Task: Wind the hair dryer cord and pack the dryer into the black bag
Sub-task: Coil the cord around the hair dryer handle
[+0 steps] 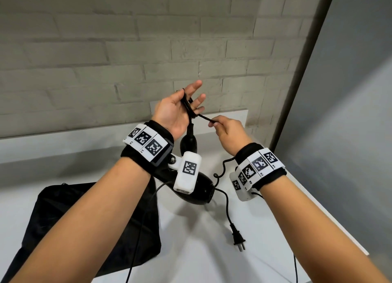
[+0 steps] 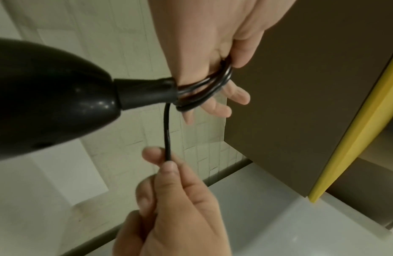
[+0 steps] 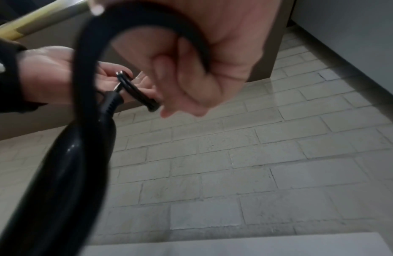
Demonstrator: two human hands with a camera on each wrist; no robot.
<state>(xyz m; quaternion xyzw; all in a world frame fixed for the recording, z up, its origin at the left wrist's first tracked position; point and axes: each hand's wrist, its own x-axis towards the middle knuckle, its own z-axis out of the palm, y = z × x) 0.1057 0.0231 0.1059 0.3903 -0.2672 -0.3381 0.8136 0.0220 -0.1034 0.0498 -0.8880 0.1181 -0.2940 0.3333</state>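
**Hair dryer** point(image 2: 48, 97): black plastic shell, glossy, with sharp highlights. Its strain-relief collar point(image 2: 147, 91) is duller and ribbed (the ribs show best in the right-wrist view).
**Cord** point(image 2: 168, 135): smooth black sheath with a slight sheen.
**Plug** point(image 1: 237, 236): matt black body, bright metal prongs.
**Black bag** point(image 1: 63, 202): matt cloth, softly creased.
**Wristbands** point(image 1: 133, 158): black cloth carrying white plastic plates.
**Countertop** point(image 1: 201, 268): smooth, white, faintly reflective.
**Wall** point(image 1: 106, 49): rough, matt painted brick.

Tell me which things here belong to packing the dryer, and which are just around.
In the job: hair dryer; cord, looped round the left hand, pinched by the right hand; plug; black bag.
Just there: counter; brick wall; yellow-edged cabinet.
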